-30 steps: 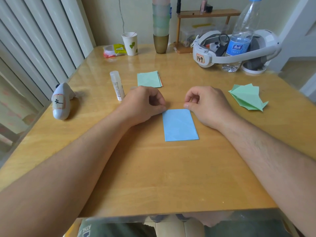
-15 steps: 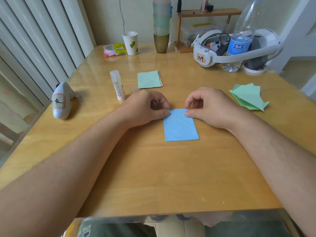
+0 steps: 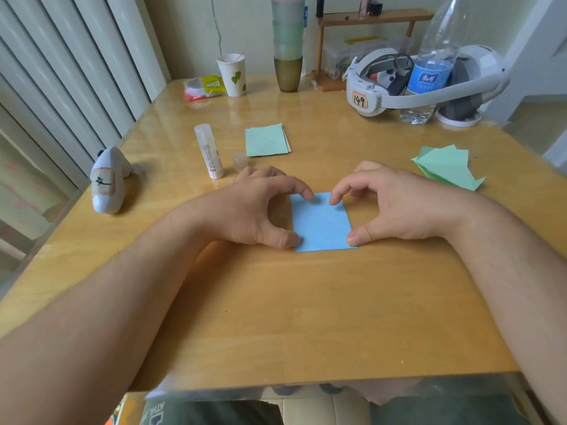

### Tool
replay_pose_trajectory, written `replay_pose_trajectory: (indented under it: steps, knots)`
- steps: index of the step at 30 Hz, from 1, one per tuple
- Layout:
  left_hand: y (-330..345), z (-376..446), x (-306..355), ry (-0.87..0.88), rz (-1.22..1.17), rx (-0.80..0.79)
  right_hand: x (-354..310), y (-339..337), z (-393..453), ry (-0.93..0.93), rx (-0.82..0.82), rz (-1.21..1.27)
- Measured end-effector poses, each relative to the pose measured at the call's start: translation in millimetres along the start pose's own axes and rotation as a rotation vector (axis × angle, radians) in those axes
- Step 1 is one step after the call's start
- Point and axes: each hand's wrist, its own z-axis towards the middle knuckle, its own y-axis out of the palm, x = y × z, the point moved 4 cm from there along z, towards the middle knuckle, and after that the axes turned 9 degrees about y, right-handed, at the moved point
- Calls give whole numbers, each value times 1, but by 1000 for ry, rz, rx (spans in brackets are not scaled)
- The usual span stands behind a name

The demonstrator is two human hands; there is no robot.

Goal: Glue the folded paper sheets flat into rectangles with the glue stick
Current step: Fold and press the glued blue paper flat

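Note:
A blue folded paper rectangle (image 3: pixel 322 223) lies flat on the wooden table (image 3: pixel 306 302). My left hand (image 3: pixel 254 210) touches its left side, index tip on the far corner and thumb at the near corner. My right hand (image 3: pixel 395 204) mirrors this on the right side. The glue stick (image 3: pixel 209 151) lies uncapped to the far left, its clear cap (image 3: pixel 239 161) beside it. A stack of flat green rectangles (image 3: pixel 266 140) sits behind my hands. Loose green folded sheets (image 3: pixel 445 168) lie at the right.
A white figurine (image 3: pixel 107 182) lies near the left edge. Along the back stand a paper cup (image 3: pixel 232 74), stacked cups (image 3: pixel 287 41), a white headset (image 3: pixel 383 84), a water bottle (image 3: pixel 429 75) and a snack packet (image 3: pixel 202 87).
Both hands have spread out from the blue paper's far edge; the thumbs now reach down to its near corners while the index fingers stay on the far corners.

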Motion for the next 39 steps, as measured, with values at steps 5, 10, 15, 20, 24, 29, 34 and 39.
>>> replay_pose_trajectory:
  steps: [5, 10, 15, 20, 24, 29, 34, 39]
  knots:
    - [1, -1, 1, 4, 6, -50, 1, 1, -2, -15, -48, -4]
    - [-2, 6, -8, -21, -6, 112, 14, -6, 17, -16, 276, 151]
    - [-2, 15, -13, -34, 46, 234, 8, 8, 27, 51, 339, -46]
    - [0, 20, -13, -36, 55, 278, -2, 9, 25, 56, 413, -96]
    - [2, 21, -11, -25, 64, 289, -9, -2, 22, 111, 527, 381]
    - [3, 23, -11, -13, 64, 299, -13, -10, 17, 188, 332, 1047]
    - [4, 24, -11, -4, 67, 300, -15, -11, 13, 119, 243, 1194]
    - [6, 25, -10, 7, 65, 296, -20, -7, 13, 102, 209, 1211]
